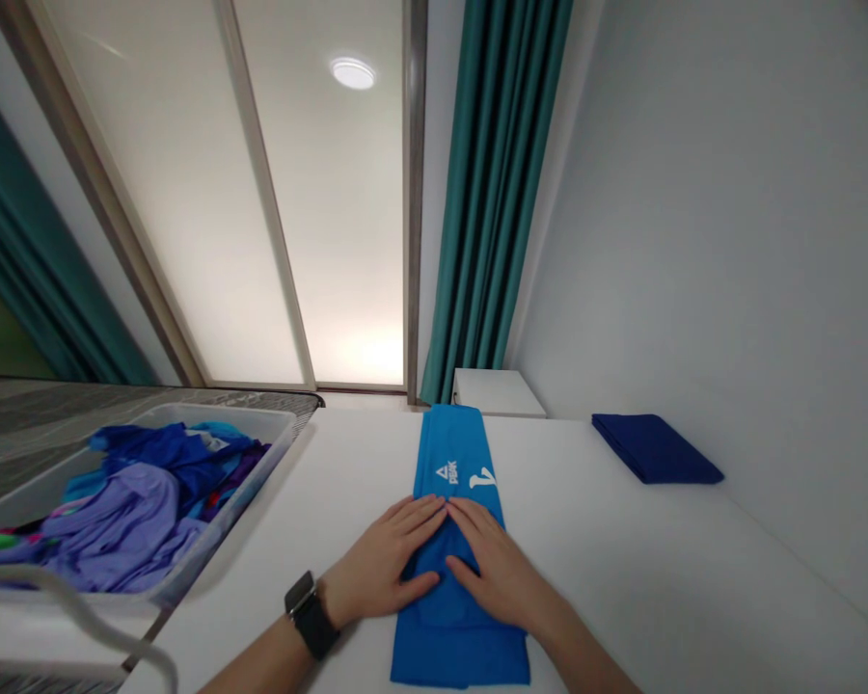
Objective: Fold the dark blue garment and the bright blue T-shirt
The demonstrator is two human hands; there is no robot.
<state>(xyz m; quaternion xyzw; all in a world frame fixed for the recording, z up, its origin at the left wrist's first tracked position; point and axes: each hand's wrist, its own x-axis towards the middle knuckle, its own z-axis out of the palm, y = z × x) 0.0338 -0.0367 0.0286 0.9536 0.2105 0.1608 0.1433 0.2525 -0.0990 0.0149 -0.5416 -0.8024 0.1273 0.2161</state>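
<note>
A bright blue garment (460, 655), folded into a long narrow strip with white print near its far end, lies on the white table (347, 472). My left hand (391, 554), with a black watch on the wrist, rests flat on the strip's left side. From the right, my right hand (496, 564) presses flat on the same cloth. The fingertips of both hands meet near the middle of the strip, and both thumbs point inward. Neither hand grips the fabric.
To the left stands a white plastic bin (260, 453) with several crumpled blue and lilac clothes. A folded navy cloth (655, 448) sits on the table's right side by the wall. A pale curved tube (79, 612) crosses the lower left corner. Behind the table is a small white cabinet (499, 392).
</note>
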